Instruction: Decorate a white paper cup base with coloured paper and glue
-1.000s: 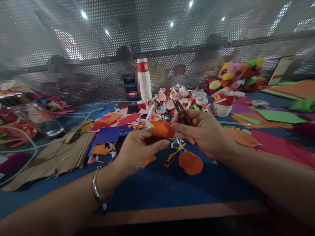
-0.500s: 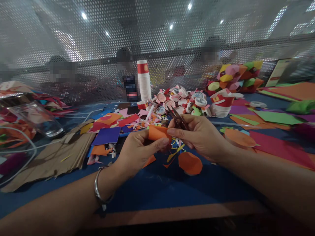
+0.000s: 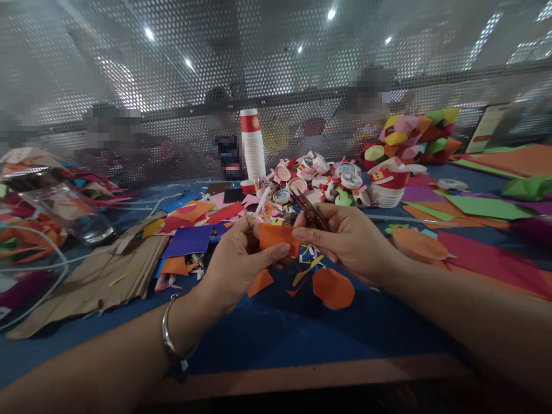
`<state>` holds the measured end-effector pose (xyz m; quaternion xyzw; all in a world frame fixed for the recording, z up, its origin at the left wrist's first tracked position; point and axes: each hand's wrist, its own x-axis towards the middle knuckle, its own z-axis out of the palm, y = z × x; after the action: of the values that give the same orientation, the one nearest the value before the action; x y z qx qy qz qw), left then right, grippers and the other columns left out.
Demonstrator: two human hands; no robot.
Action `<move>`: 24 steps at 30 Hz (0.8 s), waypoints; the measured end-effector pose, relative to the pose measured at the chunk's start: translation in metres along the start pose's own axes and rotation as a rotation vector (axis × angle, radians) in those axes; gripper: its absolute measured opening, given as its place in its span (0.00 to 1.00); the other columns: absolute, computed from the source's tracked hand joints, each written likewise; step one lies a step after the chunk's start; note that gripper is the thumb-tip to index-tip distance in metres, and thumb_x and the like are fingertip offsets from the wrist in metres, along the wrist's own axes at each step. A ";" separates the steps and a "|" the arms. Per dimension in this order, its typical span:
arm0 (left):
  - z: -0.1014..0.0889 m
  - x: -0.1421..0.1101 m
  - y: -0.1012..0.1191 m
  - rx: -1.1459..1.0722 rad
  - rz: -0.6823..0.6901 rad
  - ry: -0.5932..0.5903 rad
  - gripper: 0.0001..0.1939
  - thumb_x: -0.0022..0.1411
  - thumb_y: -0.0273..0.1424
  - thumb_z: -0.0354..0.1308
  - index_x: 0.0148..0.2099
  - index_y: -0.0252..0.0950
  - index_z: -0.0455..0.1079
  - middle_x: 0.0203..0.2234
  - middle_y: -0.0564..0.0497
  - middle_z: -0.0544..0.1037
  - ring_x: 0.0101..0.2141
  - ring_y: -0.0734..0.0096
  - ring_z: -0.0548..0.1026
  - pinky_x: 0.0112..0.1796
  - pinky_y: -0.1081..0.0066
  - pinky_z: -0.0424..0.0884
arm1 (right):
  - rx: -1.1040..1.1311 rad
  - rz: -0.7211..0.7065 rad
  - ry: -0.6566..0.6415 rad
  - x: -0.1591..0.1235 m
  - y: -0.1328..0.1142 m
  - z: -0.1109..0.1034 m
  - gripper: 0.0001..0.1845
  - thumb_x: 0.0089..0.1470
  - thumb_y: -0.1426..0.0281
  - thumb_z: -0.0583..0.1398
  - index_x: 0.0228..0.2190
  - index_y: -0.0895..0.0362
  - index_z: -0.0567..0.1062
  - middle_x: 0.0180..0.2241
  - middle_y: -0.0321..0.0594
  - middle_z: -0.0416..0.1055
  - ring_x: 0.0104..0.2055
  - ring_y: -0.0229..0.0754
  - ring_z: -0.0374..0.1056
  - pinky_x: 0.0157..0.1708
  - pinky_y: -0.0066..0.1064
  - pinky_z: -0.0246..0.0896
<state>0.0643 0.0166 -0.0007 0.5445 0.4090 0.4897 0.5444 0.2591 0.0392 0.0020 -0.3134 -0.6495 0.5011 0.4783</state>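
Note:
Between thumb and fingers, my left hand [image 3: 241, 261] grips a small piece of orange paper [image 3: 278, 237]. My right hand [image 3: 345, 238] is wrapped round dark scissors [image 3: 311, 210], blades pointing up and away; its thumb and fingertips also touch the paper's right edge. Whether the scissors' handles are spread is hidden by the fingers. Just below the hands, a rounded orange paper piece [image 3: 333, 288] lies on the blue table [image 3: 293, 339]. An orange paper scrap [image 3: 260, 283] and thin yellow strips [image 3: 307, 271] are beside it.
Behind the hands rises a heap of cut cup pieces [image 3: 310, 178] and a tall paper cup stack [image 3: 253, 146]. Flattened cardboard [image 3: 97, 284] and a glass jar [image 3: 71, 207] are left. Coloured sheets [image 3: 495, 253] and red cups [image 3: 389, 181] stand right. Blurred people are beyond the perforated screen.
The orange paper in my left hand has turned from a curled shape to lying flatter toward me. Both hands remain in nearly the same place.

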 end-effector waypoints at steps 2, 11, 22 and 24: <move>0.000 0.000 0.001 -0.046 -0.029 -0.025 0.26 0.50 0.31 0.77 0.45 0.38 0.64 0.29 0.54 0.83 0.27 0.71 0.82 0.29 0.74 0.77 | -0.002 0.006 0.001 0.000 0.000 0.000 0.17 0.53 0.59 0.71 0.31 0.58 0.74 0.19 0.25 0.62 0.15 0.26 0.50 0.15 0.28 0.40; 0.002 0.009 -0.002 0.070 0.102 0.020 0.16 0.56 0.41 0.72 0.37 0.35 0.76 0.30 0.51 0.81 0.31 0.72 0.79 0.34 0.73 0.76 | 0.023 0.014 -0.011 0.001 0.003 0.001 0.16 0.51 0.61 0.72 0.32 0.58 0.75 0.19 0.25 0.62 0.15 0.26 0.51 0.14 0.26 0.41; 0.000 0.002 -0.001 0.776 0.716 0.179 0.07 0.68 0.32 0.61 0.36 0.37 0.70 0.25 0.56 0.74 0.26 0.77 0.71 0.29 0.76 0.67 | 0.132 0.128 -0.013 -0.002 -0.002 0.005 0.21 0.44 0.61 0.75 0.33 0.60 0.75 0.20 0.25 0.64 0.14 0.24 0.50 0.13 0.25 0.38; 0.001 0.002 -0.001 0.812 0.774 0.184 0.06 0.69 0.31 0.61 0.37 0.37 0.71 0.26 0.56 0.76 0.26 0.77 0.72 0.30 0.77 0.67 | 0.147 0.143 -0.038 -0.003 -0.001 0.005 0.21 0.44 0.61 0.75 0.32 0.59 0.75 0.22 0.26 0.65 0.15 0.25 0.50 0.13 0.25 0.39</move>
<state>0.0659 0.0187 -0.0019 0.7754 0.3807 0.5026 0.0344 0.2553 0.0345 0.0023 -0.3136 -0.5961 0.5861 0.4503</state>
